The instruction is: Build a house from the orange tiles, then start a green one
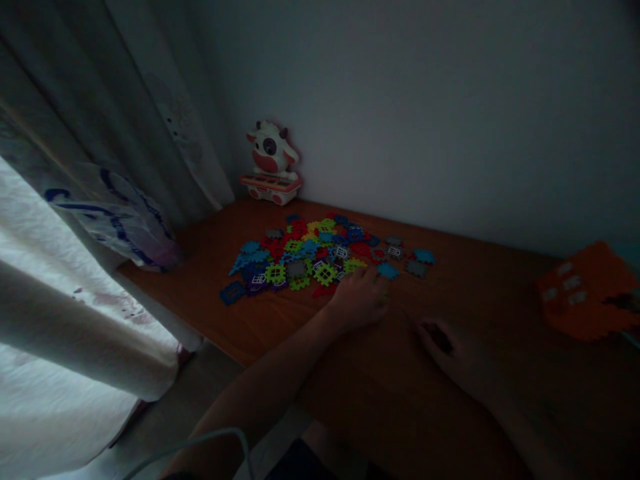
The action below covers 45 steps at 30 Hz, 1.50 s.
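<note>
Dim light here, and we have our left hand (361, 298) down on the bench (210, 280), palm under. Its fingers (374, 283) are bent loosely over the near edge of the pile of tiles (310, 253). The tips touch the closest pieces, but we cannot tell whether they have closed on one.

Just past those fingertips lies a blue tile (388, 270), and just to their left a green lattice tile (325, 273). A red piece (324, 291) sits beside the knuckles.

Our right hand (453, 347) rests nearer to us, just apart from the left. Its fingers (424, 327) are half curled around a dark patch at the palm. We cannot tell in this gloom whether that is a piece or only shadow.

The tiles are flat plastic squares with toothed edges. Some have open window grids, and we see blue, red, green, yellow and grey. They are strewn in one loose heap well beyond the fingers, overlapping each other. A dark blue frame tile (233, 292) lies alone far to the left.

The bench is smooth reddish-brown wood. Beyond the heap, against the pale wall (450, 100), stands a glossy cow toy (273, 163) on a pink base. Far right of the fingers sits an orange block house (585, 293) with small pale windows. A soft, pleated curtain (75, 220) hangs over the left end of the bench. Between the fingers and the heap the bench is bare.
</note>
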{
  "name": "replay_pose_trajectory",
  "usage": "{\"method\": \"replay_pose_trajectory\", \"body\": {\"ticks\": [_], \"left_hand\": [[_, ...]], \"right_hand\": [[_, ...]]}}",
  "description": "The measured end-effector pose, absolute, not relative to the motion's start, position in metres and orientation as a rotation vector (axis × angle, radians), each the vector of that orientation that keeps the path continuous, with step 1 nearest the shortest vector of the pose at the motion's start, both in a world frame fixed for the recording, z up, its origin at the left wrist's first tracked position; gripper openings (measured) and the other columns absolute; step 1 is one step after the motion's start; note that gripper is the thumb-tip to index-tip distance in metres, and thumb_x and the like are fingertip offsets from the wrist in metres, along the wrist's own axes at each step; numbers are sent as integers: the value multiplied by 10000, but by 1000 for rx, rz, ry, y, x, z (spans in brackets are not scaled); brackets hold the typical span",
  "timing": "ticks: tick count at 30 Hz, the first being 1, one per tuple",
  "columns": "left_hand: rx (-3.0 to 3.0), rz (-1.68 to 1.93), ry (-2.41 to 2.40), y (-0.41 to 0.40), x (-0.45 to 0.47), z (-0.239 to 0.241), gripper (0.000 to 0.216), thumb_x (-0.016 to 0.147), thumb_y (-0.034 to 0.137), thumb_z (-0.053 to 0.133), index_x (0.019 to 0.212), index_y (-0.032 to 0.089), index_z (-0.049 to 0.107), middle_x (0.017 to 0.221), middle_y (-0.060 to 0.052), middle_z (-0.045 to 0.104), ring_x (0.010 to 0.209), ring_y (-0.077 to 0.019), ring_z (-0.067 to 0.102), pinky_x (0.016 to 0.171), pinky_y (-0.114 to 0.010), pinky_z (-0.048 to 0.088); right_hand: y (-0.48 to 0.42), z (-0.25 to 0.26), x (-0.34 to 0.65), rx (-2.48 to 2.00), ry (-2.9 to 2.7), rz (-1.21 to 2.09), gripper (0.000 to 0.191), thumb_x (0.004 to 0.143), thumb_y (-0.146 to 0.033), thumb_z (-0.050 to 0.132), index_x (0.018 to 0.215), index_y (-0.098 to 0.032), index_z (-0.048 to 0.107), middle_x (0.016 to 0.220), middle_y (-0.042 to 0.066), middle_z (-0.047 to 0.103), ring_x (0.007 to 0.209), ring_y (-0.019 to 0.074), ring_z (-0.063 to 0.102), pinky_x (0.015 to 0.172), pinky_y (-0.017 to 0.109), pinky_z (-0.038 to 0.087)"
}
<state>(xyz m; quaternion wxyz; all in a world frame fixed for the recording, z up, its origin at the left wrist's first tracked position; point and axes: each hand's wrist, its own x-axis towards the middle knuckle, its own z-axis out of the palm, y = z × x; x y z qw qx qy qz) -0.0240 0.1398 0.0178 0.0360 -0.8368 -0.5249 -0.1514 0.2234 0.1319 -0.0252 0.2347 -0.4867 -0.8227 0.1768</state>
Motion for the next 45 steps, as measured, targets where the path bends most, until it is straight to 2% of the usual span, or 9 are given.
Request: {"method": "replay_pose_trajectory", "body": {"ticks": [4, 11, 14, 17, 20, 23, 28, 38, 45], "left_hand": [[-2756, -577, -1343, 143, -22, 5, 448, 910, 390, 573, 1298, 167, 565, 1295, -132, 594, 1197, -298, 543, 975, -412, 517], [-2870, -915, -1239, 145, -17, -13, 473, 883, 397, 635, 1303, 188, 569, 1292, -105, 640, 1214, -253, 580, 1064, -384, 466], [-2918, -1045, -1225, 144, -12, -19, 456, 880, 439, 649, 1261, 195, 589, 1251, -95, 673, 1191, -238, 607, 1061, -372, 467], [-2981, -1101, -1226, 142, -8, -21, 457, 888, 468, 640, 1253, 196, 596, 1221, -95, 694, 1159, -236, 637, 1035, -373, 486], [-3011, -1197, -1284, 138, -4, -20, 432, 891, 436, 637, 1244, 191, 600, 1208, -91, 701, 1127, -214, 658, 1000, -347, 510], [-3082, -1251, -1284, 135, -1, -17, 419, 877, 413, 653, 1224, 183, 607, 1206, -87, 704, 1118, -201, 665, 997, -327, 511], [-3202, -1105, -1230, 133, 0, -14, 420, 890, 428, 644, 1233, 190, 606, 1164, -82, 717, 1075, -205, 674, 975, -329, 514], [-3246, -1026, -1008, 135, -4, -15, 393, 962, 414, 564, 1262, 162, 589, 1224, -121, 684, 1158, -205, 638, 1026, -319, 479], [-3268, -992, -979, 138, -4, -19, 397, 957, 398, 576, 1267, 149, 580, 1222, -131, 686, 1155, -220, 639, 1023, -332, 483]], "right_hand": [[132, -26, 222, -1336, -2264, 486, 291, 935, -480, 497, 963, -255, 679, 853, 53, 749, 714, 217, 705, 662, 358, 562], [131, -24, 223, -1314, -2295, 492, 282, 954, -463, 473, 996, -255, 659, 844, 47, 735, 706, 213, 693, 652, 353, 550], [130, -27, 223, -1286, -2252, 507, 306, 941, -453, 495, 1098, -232, 636, 860, 65, 736, 713, 219, 698, 650, 355, 564], [130, -30, 222, -1244, -2231, 473, 434, 918, -424, 542, 1291, -205, 564, 913, 91, 737, 713, 220, 702, 632, 346, 578], [129, -31, 222, -1093, -2285, 305, 506, 930, -330, 528, 1428, -254, 475, 1156, 124, 708, 940, 243, 717, 775, 382, 599], [128, -32, 224, -931, -2361, 111, 433, 937, -235, 487, 1360, -294, 560, 1224, 108, 685, 1047, 246, 698, 851, 408, 594], [128, -38, 232, -880, -2382, -106, 283, 944, -225, 514, 1134, -278, 716, 1010, 91, 730, 874, 228, 719, 771, 367, 602], [125, -29, 227, -807, -2382, -238, 273, 972, -205, 465, 1037, -223, 730, 871, 78, 728, 750, 184, 706, 693, 292, 576], [128, -35, 228, -832, -2369, -181, 256, 968, -231, 466, 1030, -240, 714, 906, 74, 746, 764, 195, 727, 680, 306, 595]]}}
